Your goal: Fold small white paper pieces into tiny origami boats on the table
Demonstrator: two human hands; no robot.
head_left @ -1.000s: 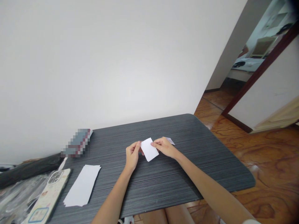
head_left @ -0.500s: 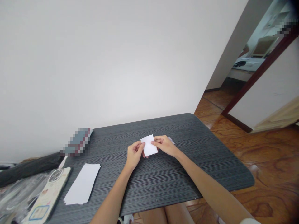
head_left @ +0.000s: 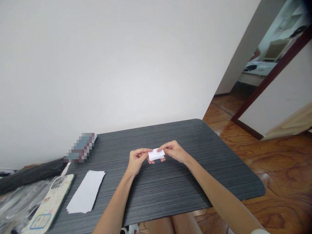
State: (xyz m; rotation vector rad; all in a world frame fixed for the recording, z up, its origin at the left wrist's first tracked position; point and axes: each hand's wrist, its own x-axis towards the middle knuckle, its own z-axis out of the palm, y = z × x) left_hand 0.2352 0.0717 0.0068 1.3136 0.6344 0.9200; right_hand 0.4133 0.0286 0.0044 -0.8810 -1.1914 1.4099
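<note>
A small white sheet of paper point(head_left: 156, 155), folded over on itself, is held just above the dark table. My left hand point(head_left: 138, 160) pinches its left end between thumb and fingers. At the other end my right hand point(head_left: 175, 151) grips the paper, with the index finger lying on its upper edge. Some fingertips of both hands show below the paper. To the left lies a stack of white paper sheets point(head_left: 86, 191), slightly fanned at the near end.
The dark ribbed table point(head_left: 170, 188) meets a white wall point(head_left: 122, 65). At its left are a phone in a patterned case point(head_left: 52, 203), a blurred-out book-like item point(head_left: 81, 148), a black roll point(head_left: 31, 175) and clear plastic wrapping point(head_left: 14, 203). A doorway opens at the right.
The paper has gone from a near-square to a shorter folded strip. My index fingers have come onto its upper side; the stack and phone have stayed put.
</note>
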